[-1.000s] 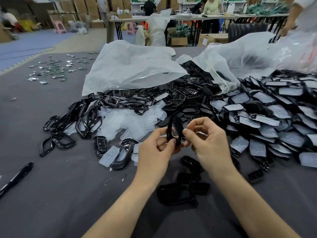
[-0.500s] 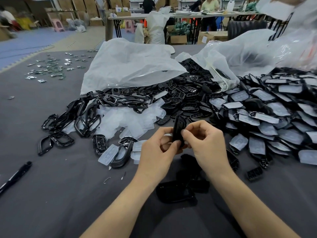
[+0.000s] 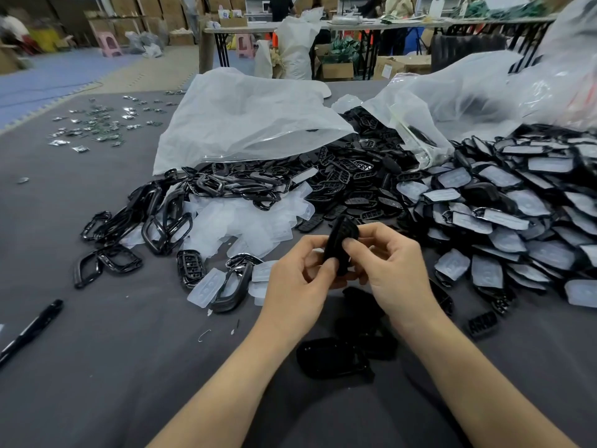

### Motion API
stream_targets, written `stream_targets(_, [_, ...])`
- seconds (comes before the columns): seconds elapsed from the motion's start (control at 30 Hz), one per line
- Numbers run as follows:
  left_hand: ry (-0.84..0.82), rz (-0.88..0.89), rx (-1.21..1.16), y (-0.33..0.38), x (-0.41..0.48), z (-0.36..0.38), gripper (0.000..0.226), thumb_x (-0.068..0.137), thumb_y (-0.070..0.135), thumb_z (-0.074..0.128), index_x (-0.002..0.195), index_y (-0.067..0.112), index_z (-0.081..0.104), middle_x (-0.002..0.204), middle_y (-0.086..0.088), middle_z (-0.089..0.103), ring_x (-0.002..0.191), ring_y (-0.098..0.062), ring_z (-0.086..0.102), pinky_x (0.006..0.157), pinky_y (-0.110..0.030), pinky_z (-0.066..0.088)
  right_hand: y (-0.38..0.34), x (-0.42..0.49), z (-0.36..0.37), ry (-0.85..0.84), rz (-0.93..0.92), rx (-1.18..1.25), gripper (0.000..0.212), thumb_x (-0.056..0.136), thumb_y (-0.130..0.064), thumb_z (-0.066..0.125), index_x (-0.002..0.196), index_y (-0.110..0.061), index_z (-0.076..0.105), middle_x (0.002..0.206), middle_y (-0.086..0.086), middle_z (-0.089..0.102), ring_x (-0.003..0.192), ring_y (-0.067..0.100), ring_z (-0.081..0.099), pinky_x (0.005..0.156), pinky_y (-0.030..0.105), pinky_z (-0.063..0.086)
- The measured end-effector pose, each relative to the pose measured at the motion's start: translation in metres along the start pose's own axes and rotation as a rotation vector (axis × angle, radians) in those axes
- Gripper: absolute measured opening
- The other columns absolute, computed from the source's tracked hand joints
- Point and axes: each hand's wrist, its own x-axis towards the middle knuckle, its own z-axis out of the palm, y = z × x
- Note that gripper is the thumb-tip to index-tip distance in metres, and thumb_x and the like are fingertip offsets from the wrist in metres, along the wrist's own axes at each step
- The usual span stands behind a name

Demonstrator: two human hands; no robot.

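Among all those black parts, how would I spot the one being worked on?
On the grey table, just before the black heap, the left hand and right hand meet. The black shell pinched between them is the only piece lifted off the table.

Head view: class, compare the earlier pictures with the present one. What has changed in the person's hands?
The black part has been turned in the grip: first its open loop showed, now a solid face, top leaning right. The left hand and right hand keep pinching it; nothing was let go. Heaps of parts, plastic bags and pen lie unmoved.
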Motion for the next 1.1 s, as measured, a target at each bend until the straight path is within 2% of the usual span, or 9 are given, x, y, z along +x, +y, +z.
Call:
stream_targets(0.13, [0.034, -0.013, -0.057, 0.002, -0.002, 0.001, 0.017, 0.096, 0.001, 0.053, 0.100, 0.014, 0.061, 0.081, -0.002, 0.075, 0.074, -0.016, 0.073, 0.063, -0.022, 0.056, -0.002, 0.002, -0.004, -0.080, -0.101, -0.183, 0.022, 0.085, -0.005, 0.068, 0.071, -0.022, 0.065, 0.058, -0.010, 0.064, 0.052, -0.001, 0.054, 0.052, 0.015, 0.042])
stream_targets(0.23, [0.006, -0.037, -0.067, 0.005, -0.002, 0.002, 0.019, 0.097, 0.000, 0.049, 0.100, 0.016, 0.058, 0.081, -0.002, 0.075, 0.066, -0.019, 0.072, 0.055, -0.023, 0.054, -0.004, 0.005, -0.011, -0.055, -0.190, -0.295, 0.020, 0.090, -0.022, 0.064, 0.070, -0.023, 0.067, 0.060, -0.009, 0.064, 0.054, 0.003, 0.056, 0.054, 0.026, 0.046])
stream_targets(0.37, [0.280, -0.024, -0.178, 0.009, 0.004, -0.007, 0.017, 0.099, -0.001, 0.045, 0.102, 0.014, 0.055, 0.080, -0.006, 0.074, 0.067, -0.022, 0.073, 0.049, -0.021, 0.053, 0.004, 0.014, -0.027, 0.136, -0.255, -0.571, 0.012, 0.092, -0.013, 0.059, 0.091, -0.020, 0.070, 0.078, -0.008, 0.068, 0.077, 0.012, 0.063, 0.070, 0.023, 0.049])
stream_targets(0.53, [0.518, 0.003, -0.192, 0.006, 0.008, -0.020, 0.014, 0.100, 0.004, 0.045, 0.105, 0.015, 0.053, 0.074, 0.000, 0.074, 0.066, -0.020, 0.073, 0.054, -0.021, 0.055, 0.024, 0.018, -0.021, -0.231, -0.219, -1.011, 0.041, 0.091, -0.026, 0.062, 0.131, -0.023, 0.057, 0.132, -0.004, 0.058, 0.130, 0.017, 0.040, 0.110, 0.023, 0.025])
stream_targets(0.67, [0.551, 0.021, -0.183, 0.004, 0.008, -0.017, 0.015, 0.100, 0.005, 0.046, 0.106, 0.016, 0.054, 0.077, -0.005, 0.074, 0.068, -0.022, 0.074, 0.055, -0.021, 0.054, 0.023, 0.016, -0.009, -0.197, -0.291, -1.079, 0.043, 0.094, -0.037, 0.055, 0.136, -0.031, 0.051, 0.143, -0.011, 0.047, 0.143, 0.015, 0.023, 0.118, 0.038, 0.013])
stream_targets(0.73, [0.572, 0.028, -0.190, 0.005, 0.008, -0.018, 0.015, 0.100, 0.005, 0.046, 0.105, 0.017, 0.054, 0.081, -0.010, 0.073, 0.069, -0.023, 0.074, 0.056, -0.022, 0.055, 0.021, 0.015, -0.001, -0.287, -0.346, -1.088, 0.041, 0.096, -0.040, 0.050, 0.137, -0.037, 0.048, 0.148, -0.016, 0.039, 0.146, 0.012, 0.013, 0.119, 0.039, 0.004])
stream_targets(0.83, [0.565, 0.029, -0.187, 0.005, 0.007, -0.018, 0.013, 0.100, 0.004, 0.046, 0.103, 0.015, 0.053, 0.082, -0.012, 0.072, 0.068, -0.023, 0.073, 0.055, -0.021, 0.055, 0.023, 0.011, 0.014, -0.423, -0.320, -1.147, 0.039, 0.098, -0.041, 0.043, 0.137, -0.037, 0.048, 0.146, -0.020, 0.041, 0.146, 0.007, 0.005, 0.117, 0.040, -0.008])
stream_targets(0.9, [0.541, 0.020, -0.169, 0.005, 0.007, -0.017, 0.013, 0.099, 0.004, 0.046, 0.102, 0.015, 0.052, 0.082, -0.012, 0.071, 0.068, -0.023, 0.073, 0.058, -0.022, 0.055, 0.023, 0.012, 0.016, -0.384, -0.305, -1.115, 0.031, 0.096, -0.037, 0.050, 0.126, -0.030, 0.057, 0.133, -0.016, 0.054, 0.143, 0.008, 0.015, 0.117, 0.038, -0.008])
stream_targets(1.1, [0.457, 0.030, -0.006, 0.001, 0.005, -0.014, 0.022, 0.101, 0.008, 0.042, 0.097, 0.028, 0.048, 0.081, -0.002, 0.070, 0.064, -0.025, 0.073, 0.071, -0.038, 0.058, 0.018, 0.011, 0.011, -0.268, -0.315, -0.999, 0.009, 0.087, -0.023, 0.066, 0.094, -0.016, 0.066, 0.098, -0.003, 0.061, 0.117, 0.017, 0.042, 0.115, 0.040, 0.016])
